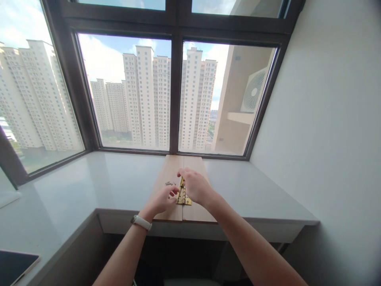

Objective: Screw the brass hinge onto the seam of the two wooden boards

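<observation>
Brass hinge (183, 197) on wooden board (169, 174), pinched by right hand (195, 186) fingers, left hand (163, 200) fingers gripping its edge

A room in a high-rise flat — a dark-framed bay window (175, 95) overlooks pale residential tower blocks (149, 95) and an outdoor air-conditioner unit (254, 90); a white stone-like sill (89, 186) wraps a narrow wooden table (190, 165) — plain white wall (327, 119) at right.

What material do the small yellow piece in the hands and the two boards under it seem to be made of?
The yellow piece, held by the left hand and right hand, looks like brass-coloured metal with a shiny finish, perhaps a hinge; it is too small to be sure. The boards look like pale wood or wood laminate, matte, with a seam between them.
</observation>
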The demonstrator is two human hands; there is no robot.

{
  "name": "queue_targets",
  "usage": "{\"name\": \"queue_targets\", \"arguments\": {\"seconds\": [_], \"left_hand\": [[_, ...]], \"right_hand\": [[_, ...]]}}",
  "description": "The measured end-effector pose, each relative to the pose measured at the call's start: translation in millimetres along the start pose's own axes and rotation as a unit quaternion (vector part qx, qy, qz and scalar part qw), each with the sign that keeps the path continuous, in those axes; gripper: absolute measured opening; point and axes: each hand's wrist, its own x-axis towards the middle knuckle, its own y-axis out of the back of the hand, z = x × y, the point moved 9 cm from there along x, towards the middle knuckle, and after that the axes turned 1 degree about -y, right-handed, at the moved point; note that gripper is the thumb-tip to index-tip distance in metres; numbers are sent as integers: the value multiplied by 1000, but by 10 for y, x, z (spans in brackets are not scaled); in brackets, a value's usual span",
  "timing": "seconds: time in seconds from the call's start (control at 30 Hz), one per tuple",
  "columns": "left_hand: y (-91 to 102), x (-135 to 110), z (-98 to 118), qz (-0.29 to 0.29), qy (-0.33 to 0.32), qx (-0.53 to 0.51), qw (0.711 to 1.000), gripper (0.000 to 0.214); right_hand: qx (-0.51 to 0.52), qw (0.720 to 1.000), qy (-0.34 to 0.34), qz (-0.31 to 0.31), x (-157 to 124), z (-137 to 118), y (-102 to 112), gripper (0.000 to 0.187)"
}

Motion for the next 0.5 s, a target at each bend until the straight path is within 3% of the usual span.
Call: {"name": "queue_targets", "arguments": {"seconds": [0.13, 0.37, 0.5], "left_hand": [[-148, 0, 21, -31, -18, 23, 999, 16], [-198, 25, 40, -39, -29, 42, 998, 8], [-125, 15, 42, -16, -10, 17, 1000, 15]], "right_hand": [[30, 999, 11, 16, -23, 22, 88, 37], [79, 989, 0, 123, -288, 183, 500, 25], [102, 984, -26, 147, -377, 367, 452, 19]]}}
